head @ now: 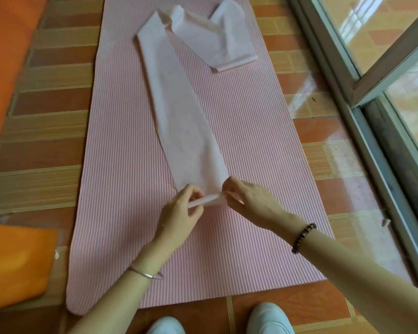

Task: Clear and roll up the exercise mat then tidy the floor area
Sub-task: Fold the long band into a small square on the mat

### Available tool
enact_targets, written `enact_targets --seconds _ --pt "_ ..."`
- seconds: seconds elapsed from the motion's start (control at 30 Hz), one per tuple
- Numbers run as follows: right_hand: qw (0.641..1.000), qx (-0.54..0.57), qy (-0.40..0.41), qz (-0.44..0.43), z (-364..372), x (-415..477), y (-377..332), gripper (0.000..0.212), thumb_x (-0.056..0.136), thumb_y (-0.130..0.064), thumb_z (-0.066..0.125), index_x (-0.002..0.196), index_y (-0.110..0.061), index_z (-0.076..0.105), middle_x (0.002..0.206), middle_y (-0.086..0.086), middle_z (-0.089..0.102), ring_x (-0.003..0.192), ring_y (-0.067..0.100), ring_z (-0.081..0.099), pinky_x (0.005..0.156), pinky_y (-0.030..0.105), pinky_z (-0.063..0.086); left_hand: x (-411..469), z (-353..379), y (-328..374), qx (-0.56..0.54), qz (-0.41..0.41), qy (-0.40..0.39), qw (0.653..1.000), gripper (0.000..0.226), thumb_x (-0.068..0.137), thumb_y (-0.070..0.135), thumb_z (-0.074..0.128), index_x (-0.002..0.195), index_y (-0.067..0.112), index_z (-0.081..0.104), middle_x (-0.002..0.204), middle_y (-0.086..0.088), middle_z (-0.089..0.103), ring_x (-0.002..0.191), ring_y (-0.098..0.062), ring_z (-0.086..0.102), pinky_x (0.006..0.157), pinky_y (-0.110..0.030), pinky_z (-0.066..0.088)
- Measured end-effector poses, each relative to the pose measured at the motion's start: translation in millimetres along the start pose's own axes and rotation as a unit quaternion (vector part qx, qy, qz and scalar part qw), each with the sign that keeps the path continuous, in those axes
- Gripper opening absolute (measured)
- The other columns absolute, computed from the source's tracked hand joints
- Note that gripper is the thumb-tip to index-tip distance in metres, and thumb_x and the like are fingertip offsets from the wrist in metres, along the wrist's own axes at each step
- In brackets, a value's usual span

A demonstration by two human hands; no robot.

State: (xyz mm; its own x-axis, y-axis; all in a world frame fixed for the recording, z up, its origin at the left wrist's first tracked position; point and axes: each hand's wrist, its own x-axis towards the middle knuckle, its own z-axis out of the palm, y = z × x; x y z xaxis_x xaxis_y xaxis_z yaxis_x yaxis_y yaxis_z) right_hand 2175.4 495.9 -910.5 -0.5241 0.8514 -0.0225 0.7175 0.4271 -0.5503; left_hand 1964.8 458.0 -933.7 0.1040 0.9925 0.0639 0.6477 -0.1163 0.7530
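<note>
A pink ribbed exercise mat lies flat on the tiled floor. A long pale pink band stretches along it, folded back at the far end. The left hand and right hand both pinch its near end, fingers curled, rolling it.

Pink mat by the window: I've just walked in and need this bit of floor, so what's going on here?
A person stands at the near end of the pink mat, which lies flat on the tiled floor, not yet rolled. The left hand and the right hand both pinch the near end of a long pale pink band stretched along the mat. That end looks turned over on itself, as if a roll is being started. The band's far end is folded back loosely.
</note>
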Motion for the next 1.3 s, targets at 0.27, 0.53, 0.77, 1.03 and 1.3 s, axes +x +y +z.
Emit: enact_targets --seconds 0.27,0.53,0.77,1.03,1.3 --pt "0.979 0.170 -0.007 0.114 17 26 -11 0.018 0.094 -0.021 0.056 0.112 -0.021 0.056 0.093 0.000 0.066 0.074 0.011 0.060 0.056 0.013 0.045 -15 -27 -31 -0.064 -0.143 0.052 0.986 0.011 0.086 0.013 0.069 0.085 0.019 0.059 0.066 0.006 0.060 0.059 -0.006 0.055 0.057 -0.025 0.045" --pt "0.949 0.229 0.085 0.201 33 79 9 0.031 0.088 -0.007 0.055 0.117 -0.018 0.055 0.092 0.000 0.060 0.078 0.013 0.060 0.053 0.013 0.043 45 -33 -56 0.086 -0.161 0.065 0.981 0.025 0.088 0.025 0.063 0.073 0.018 0.044 0.062 0.005 0.053 0.058 -0.021 0.052 0.050 -0.031 0.035" --pt "0.949 0.213 0.137 0.186 41 81 22 0.038 0.087 0.001 0.054 0.121 -0.015 0.052 0.108 0.001 0.058 0.085 0.010 0.059 0.067 0.020 0.054 57 -28 -69 0.135 -0.113 0.082 0.981 0.015 0.083 0.020 0.064 0.079 0.015 0.051 0.074 -0.001 0.056 0.073 -0.029 0.055 0.059 -0.038 0.043" --pt "0.992 -0.095 0.078 -0.042 44 24 25 0.032 0.083 -0.025 0.065 0.113 -0.014 0.062 0.122 0.003 0.058 0.109 0.023 0.054 0.088 0.035 0.046 10 -24 -66 0.163 0.064 0.083 0.981 0.035 0.079 0.035 0.066 0.109 0.018 0.060 0.113 0.001 0.058 0.107 -0.018 0.054 0.091 -0.037 0.037" --pt "0.982 -0.168 0.059 -0.068 45 21 25 0.023 0.077 -0.020 0.070 0.100 -0.017 0.069 0.110 0.000 0.066 0.098 0.023 0.061 0.084 0.034 0.046 -8 -18 -83 0.186 0.103 -0.040 0.976 0.034 0.082 0.039 0.065 0.110 0.020 0.060 0.124 0.003 0.057 0.121 -0.012 0.050 0.111 -0.047 0.022"
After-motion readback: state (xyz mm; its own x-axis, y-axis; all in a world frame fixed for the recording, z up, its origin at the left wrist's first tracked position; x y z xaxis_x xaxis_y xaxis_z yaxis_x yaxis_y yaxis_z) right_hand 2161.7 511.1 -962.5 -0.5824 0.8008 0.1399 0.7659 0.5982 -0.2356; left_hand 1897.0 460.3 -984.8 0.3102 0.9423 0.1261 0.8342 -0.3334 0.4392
